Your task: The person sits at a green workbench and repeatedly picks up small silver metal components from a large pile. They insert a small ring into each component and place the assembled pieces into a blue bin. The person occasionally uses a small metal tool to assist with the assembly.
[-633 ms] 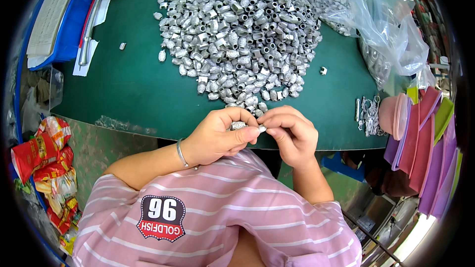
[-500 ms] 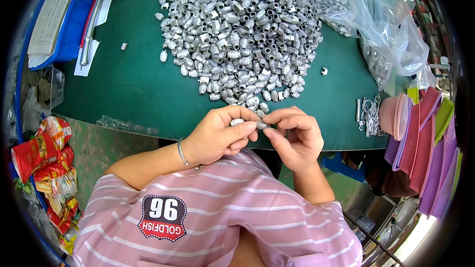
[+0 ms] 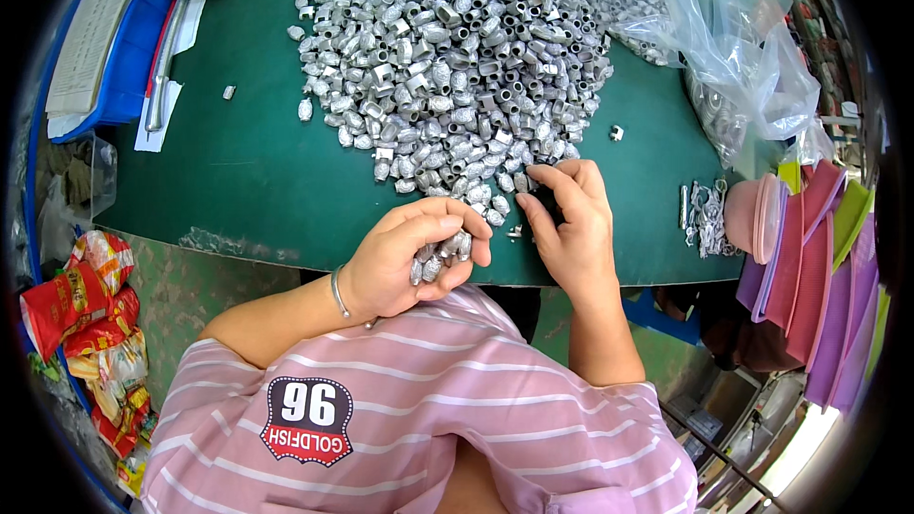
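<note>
My left hand is cupped palm up near the table's front edge, its fingers curled around several silvery, patterned, barrel-shaped metal beads. My right hand reaches to the near edge of a big heap of the same hollow metal beads. Its thumb and index finger are apart, with their tips beside one bead at the border of the heap; firm contact cannot be made out. Small metal bits lie on the table between my hands.
The green table carries stray beads left and right of the heap. Clear plastic bags of metal parts lie at the back right. Small metal clasps and pink and purple bins are at right. A blue tray with papers is at left.
My hands were together, handling a bead between the fingertips. They have parted: the left has turned its palm up, showing its beads, and the right has moved forward to the heap.
</note>
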A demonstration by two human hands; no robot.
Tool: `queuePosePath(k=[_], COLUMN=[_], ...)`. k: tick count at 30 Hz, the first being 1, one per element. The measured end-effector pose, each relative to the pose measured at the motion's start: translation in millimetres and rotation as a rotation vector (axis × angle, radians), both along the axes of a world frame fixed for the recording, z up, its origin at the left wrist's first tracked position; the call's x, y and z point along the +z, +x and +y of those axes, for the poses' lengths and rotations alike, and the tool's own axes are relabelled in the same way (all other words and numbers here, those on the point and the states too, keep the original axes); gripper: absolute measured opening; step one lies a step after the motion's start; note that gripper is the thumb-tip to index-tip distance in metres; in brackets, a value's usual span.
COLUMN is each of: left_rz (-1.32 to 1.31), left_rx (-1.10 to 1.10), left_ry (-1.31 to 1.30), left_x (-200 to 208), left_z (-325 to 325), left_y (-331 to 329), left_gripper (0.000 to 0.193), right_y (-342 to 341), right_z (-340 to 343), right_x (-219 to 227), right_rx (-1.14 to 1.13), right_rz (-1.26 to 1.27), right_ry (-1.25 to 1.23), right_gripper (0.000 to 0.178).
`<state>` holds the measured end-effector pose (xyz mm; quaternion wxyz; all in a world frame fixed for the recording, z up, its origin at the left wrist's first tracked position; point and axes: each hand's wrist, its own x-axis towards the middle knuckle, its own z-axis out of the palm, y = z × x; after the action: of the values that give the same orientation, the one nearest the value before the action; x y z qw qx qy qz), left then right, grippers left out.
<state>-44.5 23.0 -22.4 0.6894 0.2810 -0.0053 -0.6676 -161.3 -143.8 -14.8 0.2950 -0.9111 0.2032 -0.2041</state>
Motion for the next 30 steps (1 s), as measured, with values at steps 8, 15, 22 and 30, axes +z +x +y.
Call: queuePosePath(k=[8, 15, 22, 30], left_rz=[-0.013, 0.003, -0.048, -0.03], left_rx=[0.0, 0.015, -0.007, 0.028], left_ry=[0.011, 0.005, -0.011, -0.012], left_x=[-4, -3, -5, -6], left_z=[0, 0, 1, -1], left_y=[-1, -2, -2, -5], left_gripper=[0.019, 0.014, 0.009, 0.017], right_y=[2, 0, -6, -1], right_z=[1, 1, 9, 27], right_x=[7, 5, -1, 9], right_rx=[0.04, 0.082, 0.223, 0.257], right_rz=[0.064, -0.075, -0.339, -0.323], right_ry=[-0.056, 0.273, 0.944, 0.416], right_gripper=[0.021, 0.018, 0.013, 0.029])
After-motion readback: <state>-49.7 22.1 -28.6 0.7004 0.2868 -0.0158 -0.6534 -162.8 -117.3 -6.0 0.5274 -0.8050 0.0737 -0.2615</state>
